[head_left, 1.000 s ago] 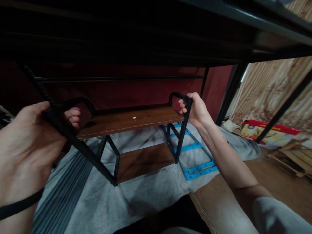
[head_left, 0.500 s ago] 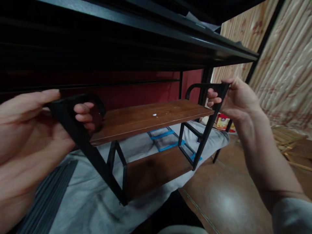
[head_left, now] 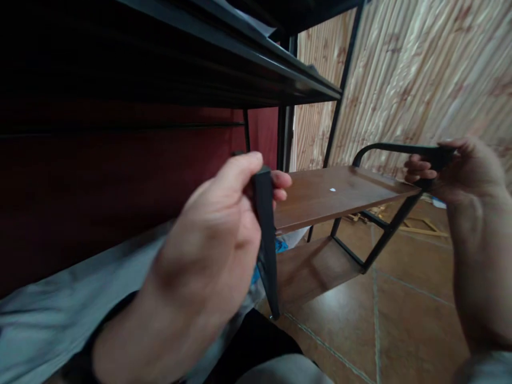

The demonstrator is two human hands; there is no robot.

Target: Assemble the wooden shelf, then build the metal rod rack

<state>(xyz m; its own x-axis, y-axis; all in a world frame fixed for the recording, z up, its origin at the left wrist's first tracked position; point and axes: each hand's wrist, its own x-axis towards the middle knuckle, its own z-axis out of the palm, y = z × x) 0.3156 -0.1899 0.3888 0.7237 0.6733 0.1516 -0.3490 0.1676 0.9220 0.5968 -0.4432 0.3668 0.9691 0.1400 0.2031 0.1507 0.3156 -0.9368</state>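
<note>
A small two-tier shelf rack [head_left: 320,197] with brown wooden boards and black metal side frames hangs between my two hands. My left hand [head_left: 224,229] is wrapped round the top of its near-left side frame. At the other end, my right hand [head_left: 464,165] grips the upper corner of the right frame. A small white mark shows on the upper board. The lower board [head_left: 316,266] is over the tiled floor. Much of the left frame is hidden behind my left hand.
Above on the left is a large black metal shelf unit [head_left: 240,69] with papers on it. Grey cloth [head_left: 100,282] lies below it, against a dark red panel [head_left: 160,176]. A patterned curtain [head_left: 412,80] hangs behind. Wooden pieces [head_left: 424,226] lie on the tiled floor [head_left: 412,298].
The rack has moved right with both hands, from over the grey cloth to over the tiled floor. My view has also turned right.
</note>
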